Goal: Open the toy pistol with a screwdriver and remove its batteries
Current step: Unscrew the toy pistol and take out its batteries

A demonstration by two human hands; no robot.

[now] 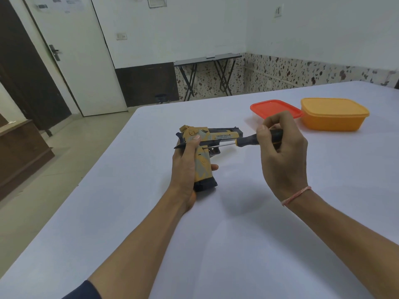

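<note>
At the middle of the white table, the left hand wraps the grip of the yellow-and-dark toy pistol (barrel pointing right). The right hand grips the black handle of the screwdriver, with its tip at the frame just above the grip. 2 things lie behind: a red lid just beside an orange container.

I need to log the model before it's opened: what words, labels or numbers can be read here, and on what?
"DESERT EAGLE": on the slide of the toy pistol.
The smaller line under it: too small to read.
The papers on the white door: blurred, unreadable.
No text visible on the screwdriver, orange box or red lid.
</note>
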